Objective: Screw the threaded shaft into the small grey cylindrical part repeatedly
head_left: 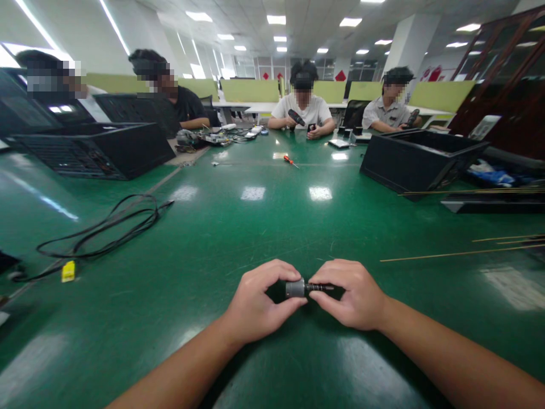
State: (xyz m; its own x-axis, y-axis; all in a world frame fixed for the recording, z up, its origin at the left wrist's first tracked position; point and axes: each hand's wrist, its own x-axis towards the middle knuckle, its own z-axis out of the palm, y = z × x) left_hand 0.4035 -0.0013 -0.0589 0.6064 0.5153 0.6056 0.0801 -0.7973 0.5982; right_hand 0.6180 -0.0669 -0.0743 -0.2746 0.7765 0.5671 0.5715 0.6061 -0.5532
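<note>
Just above the green table, a short dark metal cylinder (pixel 295 288) lies sideways between the thumb and fingers of my left hand (pixel 261 301). From its right end sticks a thin ringed shaft (pixel 320 287) with a narrow tip; its exact kind is unclear. My right hand (pixel 355 295) is closed in a pinch around this shaft, close to where it meets the cylinder. Both hands face each other, and the part is roughly level between them.
Looped black cable (pixel 110 227) with a yellow tag (pixel 68 271) lies left. Black computer cases stand at left (pixel 123 150) and right (pixel 409 162). Ahead lies an orange screwdriver (pixel 290 161). Thin rods (pixel 443 254) lie right. Several people sit across; one holds a power drill (pixel 296 117).
</note>
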